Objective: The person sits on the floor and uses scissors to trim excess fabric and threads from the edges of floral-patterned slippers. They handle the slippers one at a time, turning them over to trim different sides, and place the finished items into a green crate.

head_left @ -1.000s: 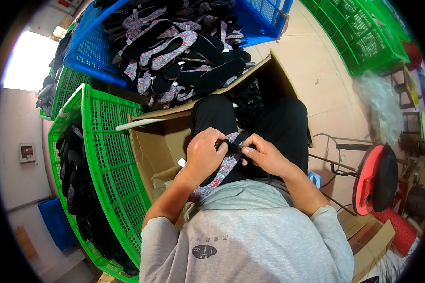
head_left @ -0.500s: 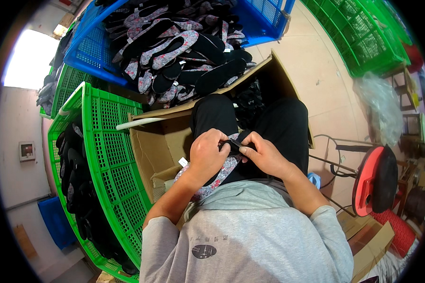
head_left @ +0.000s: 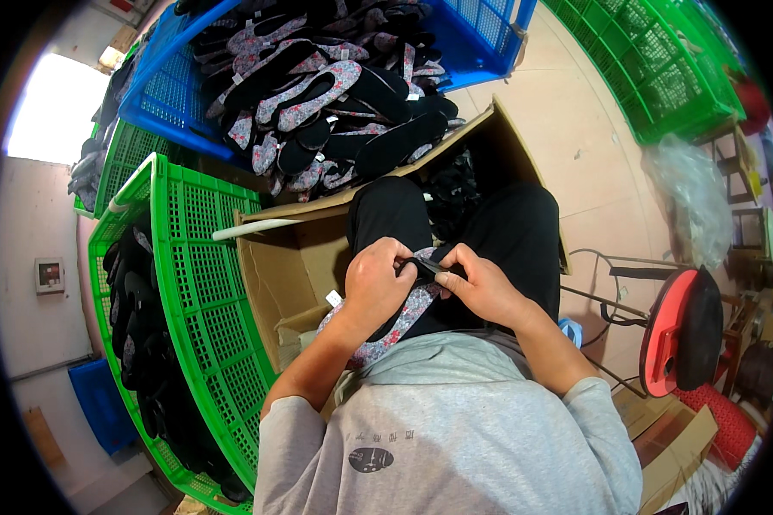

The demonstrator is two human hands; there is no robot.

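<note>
A fabric slipper (head_left: 414, 311), grey with a red floral print and a black lining, lies across my lap with a white tag at its left side. My left hand (head_left: 374, 279) is closed on its far end, thumb and forefinger pinching the dark edge. Right beside it, my right hand (head_left: 481, 286) is closed in a pinch around a small, dark, narrow thing that meets the slipper's edge. Its kind is too small to tell. Both hands work close together above my knees, and my fingers hide part of the slipper.
An open cardboard box (head_left: 270, 266) surrounds my legs, with a white tube (head_left: 253, 229) across its rim. Ahead, a blue crate (head_left: 167, 103) holds piled floral slippers. A green crate (head_left: 206, 283) with dark items stands left. A red-and-black round seat (head_left: 674, 330) is at right.
My hands stay in nearly the same place on the slipper. The fingers have shifted slightly, and the dark edge between them is turned a little differently.
</note>
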